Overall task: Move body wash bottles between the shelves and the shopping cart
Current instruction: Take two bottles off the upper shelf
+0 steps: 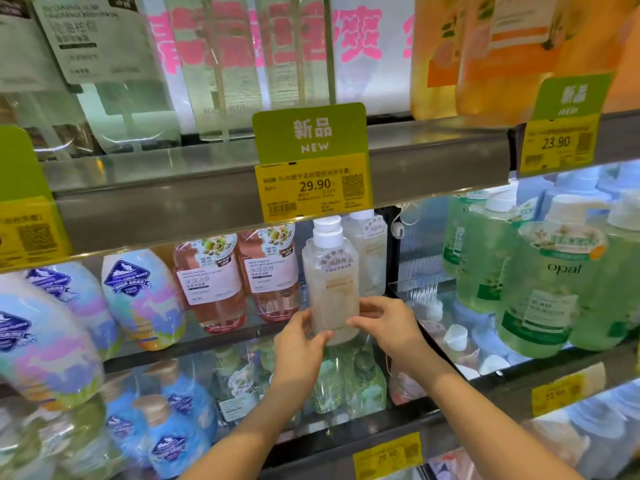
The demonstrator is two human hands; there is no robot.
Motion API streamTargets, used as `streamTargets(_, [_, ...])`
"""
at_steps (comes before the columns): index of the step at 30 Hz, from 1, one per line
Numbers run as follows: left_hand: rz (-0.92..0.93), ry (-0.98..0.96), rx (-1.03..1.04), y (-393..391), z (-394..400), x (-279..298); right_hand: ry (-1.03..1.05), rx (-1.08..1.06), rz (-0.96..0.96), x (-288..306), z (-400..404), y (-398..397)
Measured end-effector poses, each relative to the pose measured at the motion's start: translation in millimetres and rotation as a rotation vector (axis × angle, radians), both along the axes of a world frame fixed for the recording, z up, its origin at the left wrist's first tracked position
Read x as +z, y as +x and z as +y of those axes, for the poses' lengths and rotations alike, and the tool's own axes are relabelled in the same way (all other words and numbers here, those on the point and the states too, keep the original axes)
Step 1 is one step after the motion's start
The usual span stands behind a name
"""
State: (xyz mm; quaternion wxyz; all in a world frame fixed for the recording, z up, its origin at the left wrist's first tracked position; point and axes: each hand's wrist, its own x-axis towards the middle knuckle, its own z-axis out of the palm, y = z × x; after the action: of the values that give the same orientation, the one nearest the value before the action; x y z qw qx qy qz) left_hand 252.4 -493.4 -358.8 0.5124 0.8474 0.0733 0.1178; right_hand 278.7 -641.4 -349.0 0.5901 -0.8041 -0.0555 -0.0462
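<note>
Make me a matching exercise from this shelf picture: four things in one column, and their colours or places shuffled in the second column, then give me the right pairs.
Column one:
1. bottle held in both hands
2. opal bottle
3. two bottles left of the held one
4. 29.90 price tag

Column two:
A. yellow, on the shelf edge
B. pink
C. milky white with a white cap
D. green, on the right

Pairs: 1-C, 2-D, 3-B, 4-A. The left hand and right hand grip the bottle's lower part.
</note>
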Motion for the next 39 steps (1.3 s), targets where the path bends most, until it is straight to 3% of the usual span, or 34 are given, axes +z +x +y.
streamTargets(7, [-0.07,0.09,0.017,19,0,3,-0.112,-0.073,0.012,-1,1,28])
streamTargets(21, [0.057,0.301,0.141,53,-1,13,-0.312,-0.078,-0.102,-5,16,57])
streamTargets(34, [0.083,0.325,0.14,54,-7,21,-0.559,-0.011,-0.18,-3,15,54])
streamTargets(37, [0.113,0.397,0.127,53,-7,26,-0.559,-0.015,-0.165,-4,18,52])
streamTargets(39, [0.147,0.552,0.084,54,-7,30,-0.554,-0.02,-0.141,-3,20,50])
